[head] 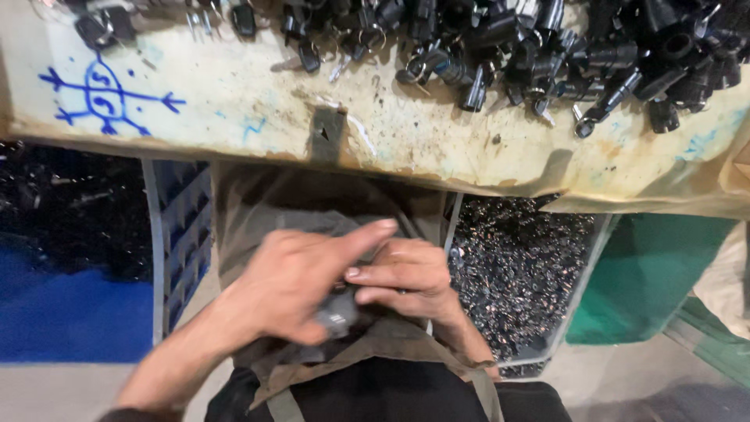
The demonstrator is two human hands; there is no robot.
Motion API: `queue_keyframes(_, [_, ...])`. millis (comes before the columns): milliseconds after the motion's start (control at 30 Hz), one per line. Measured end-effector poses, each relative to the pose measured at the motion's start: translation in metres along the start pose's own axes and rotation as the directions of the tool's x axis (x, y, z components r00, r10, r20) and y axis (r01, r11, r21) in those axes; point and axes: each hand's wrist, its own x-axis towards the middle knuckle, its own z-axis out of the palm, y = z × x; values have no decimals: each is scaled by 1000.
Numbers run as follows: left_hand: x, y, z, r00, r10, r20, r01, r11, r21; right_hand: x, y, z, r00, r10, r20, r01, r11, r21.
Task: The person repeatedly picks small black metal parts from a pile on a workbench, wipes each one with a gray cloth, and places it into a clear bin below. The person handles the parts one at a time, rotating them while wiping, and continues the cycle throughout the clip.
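My left hand [293, 277] and my right hand [406, 277] meet over my lap, below the table edge. Together they grip a small dark part [337, 312], mostly hidden between the palms. The left index finger points out across the right hand's knuckles. The right fingers curl around the part. Under the hands lies an olive-brown apron or cloth [312, 195] draped over my knees. Motion blur softens both hands.
A worn, stained table [234, 101] with blue pen marks spans the top. A heap of several black parts with metal rings [547, 55] covers its far side. A crate of small dark bits [516, 266] stands right, a blue crate [180, 227] left, a green bin [648, 273] far right.
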Motion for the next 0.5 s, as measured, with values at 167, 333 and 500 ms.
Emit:
queue_keyframes(167, [-81,-2,-45,821,-316,-475,510,781,362,9,1,13,734,593,-332,-1,489,872])
queue_keyframes(333, [-84,-2,-57,717,-248,-651,683,434,587,-3,7,1,771,635,48,-20,-52,998])
queue_keyframes(500, [51,-24,-79,653,283,-702,234,807,543,-16,3,12,859,507,74,-13,-123,992])
